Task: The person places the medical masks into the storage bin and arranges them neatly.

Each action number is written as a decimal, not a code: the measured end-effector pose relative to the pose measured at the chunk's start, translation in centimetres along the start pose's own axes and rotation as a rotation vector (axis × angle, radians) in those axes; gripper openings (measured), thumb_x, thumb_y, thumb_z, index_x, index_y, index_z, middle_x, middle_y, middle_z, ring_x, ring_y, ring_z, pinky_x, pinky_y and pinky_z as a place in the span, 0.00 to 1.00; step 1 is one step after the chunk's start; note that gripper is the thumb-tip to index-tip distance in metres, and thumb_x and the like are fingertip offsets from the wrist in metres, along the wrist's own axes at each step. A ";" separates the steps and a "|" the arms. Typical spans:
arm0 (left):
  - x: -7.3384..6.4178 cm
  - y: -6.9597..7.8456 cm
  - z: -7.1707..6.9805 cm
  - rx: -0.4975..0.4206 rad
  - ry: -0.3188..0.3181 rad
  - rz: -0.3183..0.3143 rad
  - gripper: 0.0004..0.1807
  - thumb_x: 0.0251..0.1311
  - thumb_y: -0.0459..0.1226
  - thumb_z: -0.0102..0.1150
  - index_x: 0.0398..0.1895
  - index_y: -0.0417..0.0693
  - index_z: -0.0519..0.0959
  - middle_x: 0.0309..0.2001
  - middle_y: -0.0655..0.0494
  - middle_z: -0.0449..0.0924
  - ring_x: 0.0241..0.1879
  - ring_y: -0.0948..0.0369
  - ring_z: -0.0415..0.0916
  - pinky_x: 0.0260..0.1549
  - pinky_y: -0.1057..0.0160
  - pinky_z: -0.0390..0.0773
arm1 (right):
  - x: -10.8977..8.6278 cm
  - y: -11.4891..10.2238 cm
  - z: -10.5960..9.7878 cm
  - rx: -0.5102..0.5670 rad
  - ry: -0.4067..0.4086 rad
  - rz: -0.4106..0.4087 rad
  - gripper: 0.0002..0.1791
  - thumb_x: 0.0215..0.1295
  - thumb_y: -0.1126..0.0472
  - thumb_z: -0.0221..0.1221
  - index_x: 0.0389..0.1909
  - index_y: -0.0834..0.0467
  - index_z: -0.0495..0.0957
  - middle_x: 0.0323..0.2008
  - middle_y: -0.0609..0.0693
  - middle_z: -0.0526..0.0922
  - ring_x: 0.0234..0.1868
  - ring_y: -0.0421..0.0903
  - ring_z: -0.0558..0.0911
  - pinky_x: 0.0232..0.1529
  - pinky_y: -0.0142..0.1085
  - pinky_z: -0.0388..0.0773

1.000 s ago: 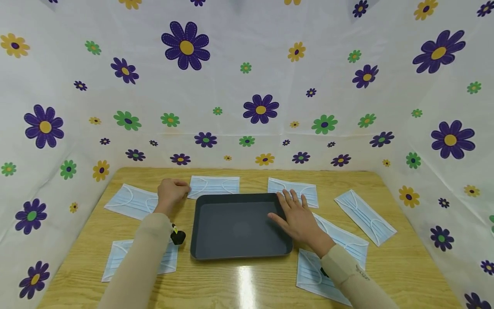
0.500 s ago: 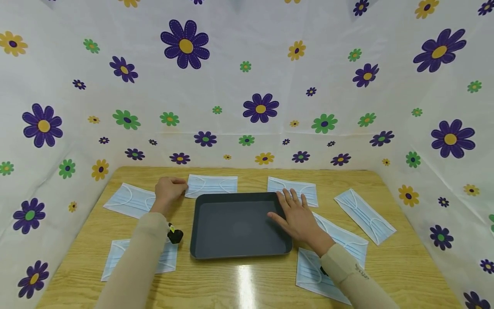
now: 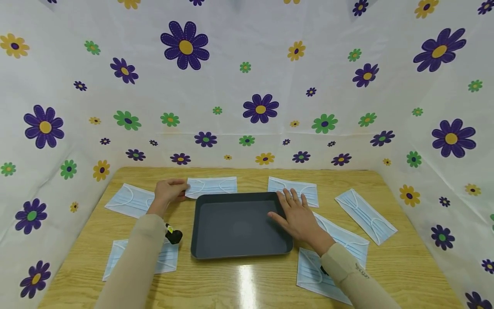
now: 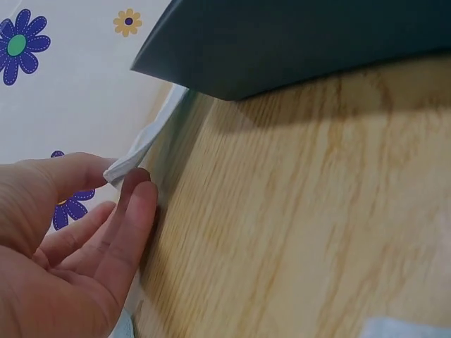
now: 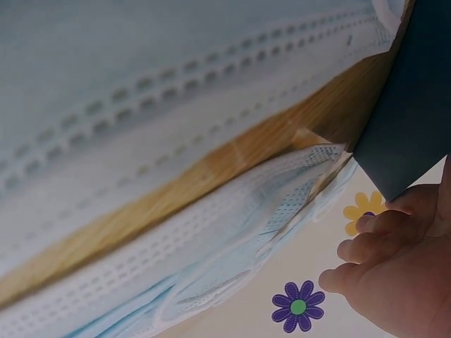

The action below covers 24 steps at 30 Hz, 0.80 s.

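Observation:
My left hand (image 3: 168, 195) pinches the left end of a light blue face mask (image 3: 212, 186) behind the tray. In the left wrist view, the mask's edge (image 4: 130, 158) sits between thumb and fingertips, slightly raised off the wood. A dark grey rectangular tray (image 3: 239, 229) lies at the table's middle, its inside bare. Over its right rim rests my right hand (image 3: 299, 219), fingers extended and spread. Just beyond those fingertips is another face mask (image 3: 292, 189), partly covered by them. The right wrist view shows the right fingers (image 5: 394, 232) against the tray's side (image 5: 416, 105).
More masks lie around the tray: one at far left (image 3: 129, 201), one at near left (image 3: 166, 259) partly under the left forearm, one at far right (image 3: 364, 216), and two near the right forearm, an upper mask (image 3: 345, 238) and a lower mask (image 3: 314, 274). Flower-printed cloth (image 3: 231, 86) surrounds the wooden table.
My left hand has shifted slightly left, and the mask at its fingertips has slid a little left with it. The right hand and tray have stayed in place.

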State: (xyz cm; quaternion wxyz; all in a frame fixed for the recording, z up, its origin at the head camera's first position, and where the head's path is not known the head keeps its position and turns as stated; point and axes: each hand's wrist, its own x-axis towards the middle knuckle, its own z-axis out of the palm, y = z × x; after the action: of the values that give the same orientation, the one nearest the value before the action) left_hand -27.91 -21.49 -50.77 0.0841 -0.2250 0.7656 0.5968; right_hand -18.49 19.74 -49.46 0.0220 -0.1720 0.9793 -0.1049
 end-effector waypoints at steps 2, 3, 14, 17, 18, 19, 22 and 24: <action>0.0 0.1 0.0 0.004 -0.004 -0.014 0.24 0.67 0.37 0.70 0.64 0.38 0.81 0.58 0.40 0.82 0.35 0.63 0.83 0.42 0.62 0.89 | 0.0 0.0 0.0 -0.001 -0.004 0.000 0.47 0.79 0.36 0.51 0.83 0.64 0.53 0.82 0.68 0.55 0.84 0.68 0.51 0.80 0.68 0.48; 0.0 0.1 0.1 0.010 -0.004 -0.017 0.24 0.67 0.38 0.70 0.64 0.38 0.81 0.59 0.39 0.82 0.36 0.63 0.83 0.41 0.63 0.89 | 0.0 0.0 0.1 0.000 -0.003 -0.002 0.47 0.79 0.36 0.51 0.83 0.64 0.53 0.82 0.68 0.55 0.84 0.68 0.51 0.80 0.68 0.48; 0.0 0.6 0.2 0.026 -0.036 -0.032 0.27 0.69 0.40 0.67 0.68 0.37 0.80 0.56 0.44 0.82 0.37 0.65 0.79 0.32 0.72 0.85 | 0.0 -0.1 0.2 0.000 0.002 0.003 0.47 0.79 0.35 0.52 0.83 0.64 0.53 0.82 0.68 0.56 0.84 0.68 0.51 0.80 0.68 0.48; 0.1 0.5 0.3 0.045 -0.043 -0.030 0.26 0.71 0.40 0.66 0.68 0.37 0.79 0.55 0.45 0.81 0.38 0.64 0.77 0.31 0.73 0.83 | -0.1 0.0 0.3 0.001 0.008 0.000 0.47 0.79 0.36 0.52 0.83 0.64 0.53 0.82 0.68 0.56 0.84 0.68 0.52 0.80 0.68 0.48; 0.1 0.5 0.4 0.046 -0.042 -0.030 0.26 0.72 0.40 0.65 0.68 0.37 0.79 0.55 0.45 0.80 0.38 0.64 0.77 0.30 0.74 0.83 | -0.1 0.0 0.3 0.003 0.011 -0.002 0.47 0.79 0.36 0.52 0.83 0.64 0.54 0.82 0.68 0.56 0.84 0.69 0.52 0.80 0.69 0.48; 0.1 0.4 0.4 0.042 -0.045 -0.028 0.26 0.72 0.40 0.65 0.69 0.37 0.79 0.56 0.44 0.80 0.38 0.64 0.77 0.30 0.73 0.83 | -0.1 0.0 0.3 0.004 0.015 -0.004 0.47 0.79 0.36 0.52 0.83 0.64 0.54 0.81 0.68 0.56 0.83 0.69 0.53 0.80 0.69 0.48; 0.0 0.3 0.4 0.013 -0.057 -0.035 0.27 0.74 0.40 0.61 0.71 0.35 0.75 0.57 0.45 0.78 0.37 0.65 0.77 0.31 0.73 0.84 | -0.1 0.0 0.3 0.001 0.014 0.001 0.47 0.79 0.35 0.52 0.83 0.64 0.54 0.82 0.68 0.56 0.84 0.68 0.53 0.80 0.68 0.48; -0.1 0.3 0.5 -0.014 -0.079 -0.043 0.29 0.74 0.39 0.58 0.73 0.34 0.72 0.58 0.44 0.76 0.36 0.66 0.78 0.32 0.71 0.86 | -0.1 0.0 0.3 0.000 0.012 0.002 0.48 0.78 0.35 0.51 0.83 0.64 0.53 0.82 0.68 0.56 0.84 0.68 0.52 0.80 0.68 0.48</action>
State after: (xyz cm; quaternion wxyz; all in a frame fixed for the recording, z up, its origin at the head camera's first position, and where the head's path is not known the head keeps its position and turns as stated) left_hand -28.00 -20.95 -50.62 0.1255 -0.2180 0.7524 0.6088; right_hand -18.34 19.71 -49.72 0.0164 -0.1706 0.9795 -0.1060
